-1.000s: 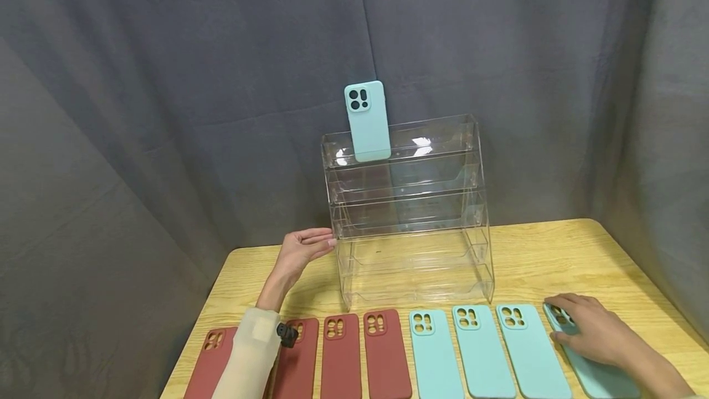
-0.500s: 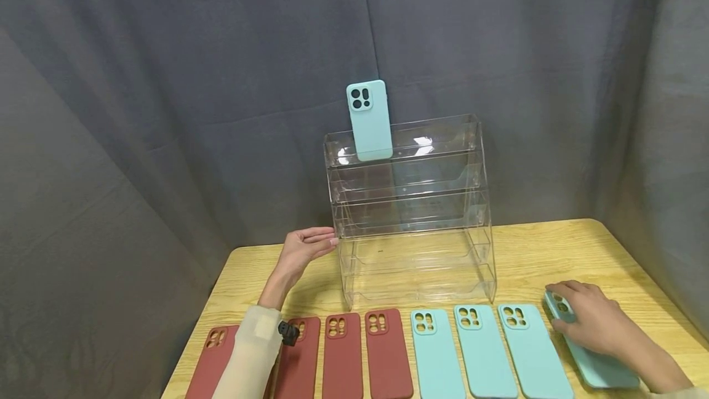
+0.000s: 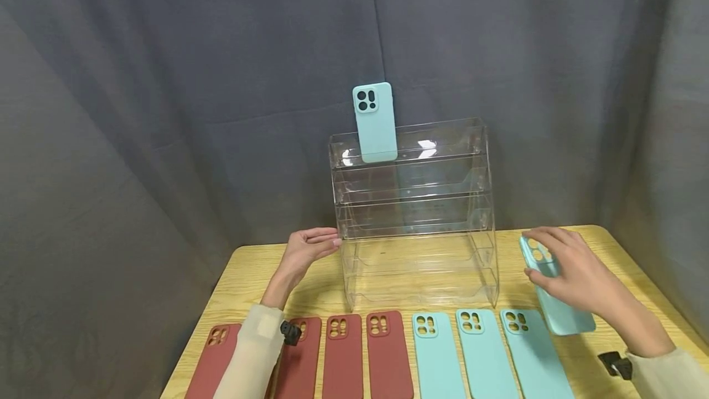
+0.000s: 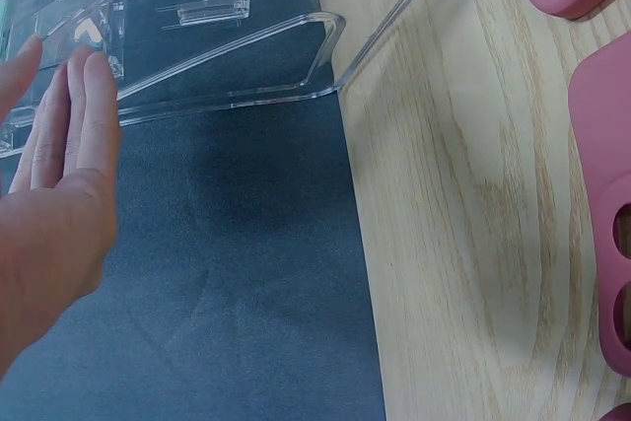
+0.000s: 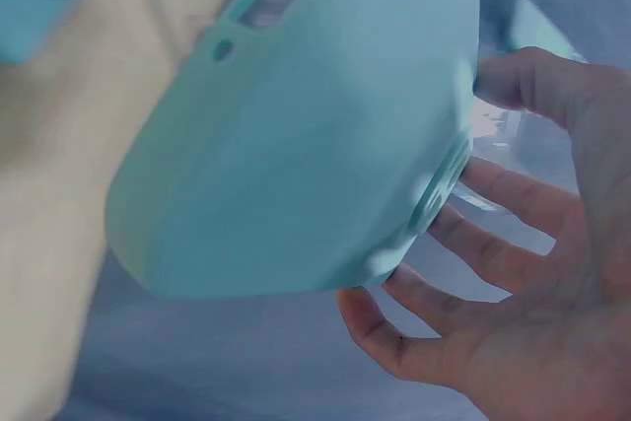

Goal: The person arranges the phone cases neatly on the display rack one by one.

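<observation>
My right hand (image 3: 576, 276) holds a light teal phone case (image 3: 559, 306) by its edges, thumb on one side and fingers on the other, raised above the table. The right wrist view shows the inside of that phone case (image 5: 296, 145). With straight fingers, my left hand (image 3: 304, 254) touches the left side of a clear tiered acrylic rack (image 3: 415, 199); in the left wrist view the fingers (image 4: 94, 125) lie along its side panel. Another teal phone case (image 3: 378, 128) stands upright in the rack's top tier, left of the middle.
Along the table's front lie several teal phone cases, one being the rightmost (image 3: 537, 356), and several dark red phone cases, such as the one beside the teal row (image 3: 390, 356). Grey curtains (image 3: 249, 79) surround the wooden table (image 3: 255, 263).
My right hand has lifted the rightmost teal phone case off the table and carried it up and leftward toward the rack. The left hand stays against the rack.
</observation>
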Demonstrator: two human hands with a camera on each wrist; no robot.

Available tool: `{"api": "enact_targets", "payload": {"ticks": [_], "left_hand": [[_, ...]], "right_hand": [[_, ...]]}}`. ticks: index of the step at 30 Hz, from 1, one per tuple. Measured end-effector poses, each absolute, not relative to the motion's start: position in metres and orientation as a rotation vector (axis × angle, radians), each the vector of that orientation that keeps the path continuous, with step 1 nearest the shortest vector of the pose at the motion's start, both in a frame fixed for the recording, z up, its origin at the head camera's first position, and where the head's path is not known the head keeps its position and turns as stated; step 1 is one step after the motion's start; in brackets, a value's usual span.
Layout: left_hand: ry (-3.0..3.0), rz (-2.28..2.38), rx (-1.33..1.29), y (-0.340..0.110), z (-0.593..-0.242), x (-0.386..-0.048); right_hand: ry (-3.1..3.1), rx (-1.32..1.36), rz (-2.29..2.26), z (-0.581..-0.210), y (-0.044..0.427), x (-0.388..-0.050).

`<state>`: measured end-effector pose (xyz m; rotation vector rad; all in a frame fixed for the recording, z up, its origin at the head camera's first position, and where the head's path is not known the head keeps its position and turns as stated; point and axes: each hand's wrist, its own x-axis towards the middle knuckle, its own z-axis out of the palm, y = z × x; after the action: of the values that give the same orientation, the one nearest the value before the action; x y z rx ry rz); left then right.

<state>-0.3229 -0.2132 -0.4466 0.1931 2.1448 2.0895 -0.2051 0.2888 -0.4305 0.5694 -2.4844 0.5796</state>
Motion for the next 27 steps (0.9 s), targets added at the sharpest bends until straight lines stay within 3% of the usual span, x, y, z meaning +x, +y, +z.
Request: {"api": "enact_targets", "payload": {"ticks": [27], "left_hand": [[2.127,2.115,0.204,-0.223,-0.445,-0.320]], "right_hand": [[-2.125,0.667,0.672,-0.245,0.182,-0.276]]}}
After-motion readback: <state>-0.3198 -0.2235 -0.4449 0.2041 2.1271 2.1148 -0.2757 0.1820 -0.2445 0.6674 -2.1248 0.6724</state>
